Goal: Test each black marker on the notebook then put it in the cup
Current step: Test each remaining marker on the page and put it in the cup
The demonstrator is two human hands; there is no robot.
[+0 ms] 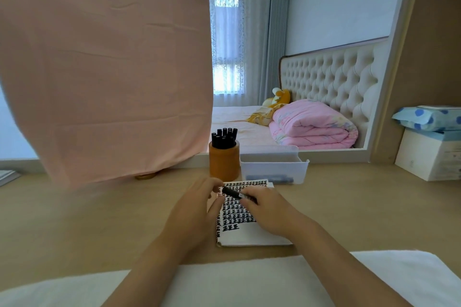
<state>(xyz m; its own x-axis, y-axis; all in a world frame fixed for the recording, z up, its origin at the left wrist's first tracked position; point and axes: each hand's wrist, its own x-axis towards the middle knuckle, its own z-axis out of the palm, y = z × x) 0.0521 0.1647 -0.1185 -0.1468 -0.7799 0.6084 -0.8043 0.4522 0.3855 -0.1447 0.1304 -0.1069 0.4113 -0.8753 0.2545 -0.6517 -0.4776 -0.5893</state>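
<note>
Likely late stage: left hand (pixel 197 209) and right hand (pixel 268 209) fingers pinch a slim black marker (pixel 237 194); orange cylindrical cup (pixel 224 166) at 12 o'clock already crowded.

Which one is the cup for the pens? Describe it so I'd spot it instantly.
Start at the wooden desk and look to its back edge, just beyond the notebook. There, between the hanging pink cloth and a clear plastic bin, stands the cup. It is the only orange-brown round container, with black markers standing in it.
</note>
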